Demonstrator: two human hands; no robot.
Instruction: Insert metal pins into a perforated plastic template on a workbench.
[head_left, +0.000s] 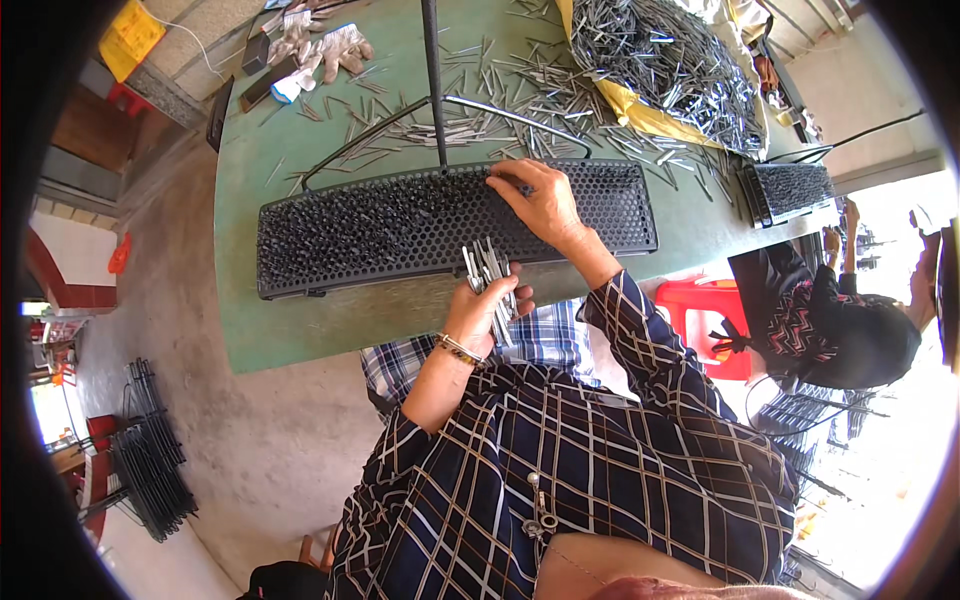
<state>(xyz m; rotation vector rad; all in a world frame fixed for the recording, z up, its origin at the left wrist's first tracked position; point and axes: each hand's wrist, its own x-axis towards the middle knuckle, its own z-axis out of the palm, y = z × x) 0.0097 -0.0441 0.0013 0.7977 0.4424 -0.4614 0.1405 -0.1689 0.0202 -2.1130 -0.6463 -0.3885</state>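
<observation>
A long black perforated rack point(612, 208) lies across the near part of the green table. Dark, thin pieces point(345, 232) stand packed in the holes over its left part, while rows of bare holes show toward the right. In front of the rack's near edge, my left hand point(478, 308) is closed round a loose bundle of slim silvery metal strips point(486, 262). My right hand point(545, 205) is over the rack right of the filled part, its fingers bent together close to the holes. Whatever they pinch, if anything, is hidden.
Loose metal strips point(465, 130) litter the green table point(290, 345) behind the rack. A large heap of strips point(670, 70) sits on yellow-edged sacking at the far right. Work gloves point(340, 52) lie far left. A co-worker point(830, 330) sits at right, by a red stool point(700, 300) and a second rack point(790, 190).
</observation>
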